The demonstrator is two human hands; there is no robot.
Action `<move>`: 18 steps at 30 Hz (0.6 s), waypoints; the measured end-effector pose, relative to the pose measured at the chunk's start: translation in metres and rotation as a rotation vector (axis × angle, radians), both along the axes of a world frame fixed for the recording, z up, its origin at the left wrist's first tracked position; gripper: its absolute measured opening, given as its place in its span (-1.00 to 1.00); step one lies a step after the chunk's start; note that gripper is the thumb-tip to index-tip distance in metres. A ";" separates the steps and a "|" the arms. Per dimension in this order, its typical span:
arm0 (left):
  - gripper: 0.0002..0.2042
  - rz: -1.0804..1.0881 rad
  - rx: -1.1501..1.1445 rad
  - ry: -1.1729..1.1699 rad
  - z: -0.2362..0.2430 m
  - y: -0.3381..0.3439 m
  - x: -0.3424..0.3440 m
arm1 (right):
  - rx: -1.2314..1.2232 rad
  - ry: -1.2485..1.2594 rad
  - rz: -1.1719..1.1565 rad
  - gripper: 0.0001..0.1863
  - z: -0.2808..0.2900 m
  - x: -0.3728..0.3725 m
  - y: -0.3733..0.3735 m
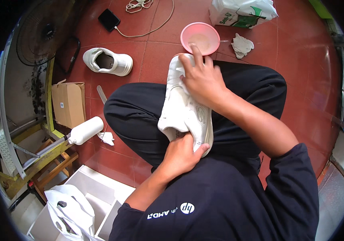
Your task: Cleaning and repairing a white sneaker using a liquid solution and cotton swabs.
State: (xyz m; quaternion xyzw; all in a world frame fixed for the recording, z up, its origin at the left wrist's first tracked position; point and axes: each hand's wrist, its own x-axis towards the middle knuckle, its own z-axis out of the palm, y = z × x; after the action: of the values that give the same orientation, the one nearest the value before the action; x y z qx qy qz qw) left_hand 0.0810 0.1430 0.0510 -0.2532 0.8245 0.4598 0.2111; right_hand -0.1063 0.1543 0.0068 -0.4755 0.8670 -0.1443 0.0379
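Observation:
A white sneaker [177, 94] lies across my lap, toe pointing away from me and its heel close to my body. My left hand [179, 156] grips it at the heel end, some fingers inside the shoe opening and the thumb outside along the heel. Over the toe end, my right hand [204, 80] has its fingers spread, touching the upper. One of its fingers reaches out in front of the near rim of a pink bowl [185, 37] holding cloudy liquid. The matching white sneaker [119, 64] stands on the floor at the far left.
Crumpled white tissue [242, 45] lies right of the bowl, below a plastic bag [244, 14]. A black device [109, 20] with a cable is at the far left. Leftward are a cardboard box [68, 102], a white bottle [87, 130], a fan [39, 34] and a white box [93, 180].

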 end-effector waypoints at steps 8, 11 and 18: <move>-0.48 -0.070 -0.014 -0.058 0.012 0.008 -0.032 | 0.130 -0.495 -0.317 -0.52 -0.044 -0.027 -0.007; -0.47 -0.056 0.010 -0.012 0.014 0.013 -0.035 | 0.127 -0.515 -0.306 -0.54 -0.047 -0.029 -0.008; -0.51 -0.202 0.381 0.219 0.054 -0.023 -0.017 | -0.004 -0.518 -0.247 -0.54 -0.021 -0.022 0.007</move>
State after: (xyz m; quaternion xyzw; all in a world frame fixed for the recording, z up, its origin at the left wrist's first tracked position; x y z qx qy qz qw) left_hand 0.0642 0.1198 0.1048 -0.0739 0.7621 0.6083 0.2091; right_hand -0.1280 0.1611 -0.0137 -0.3136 0.8796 -0.2659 0.2394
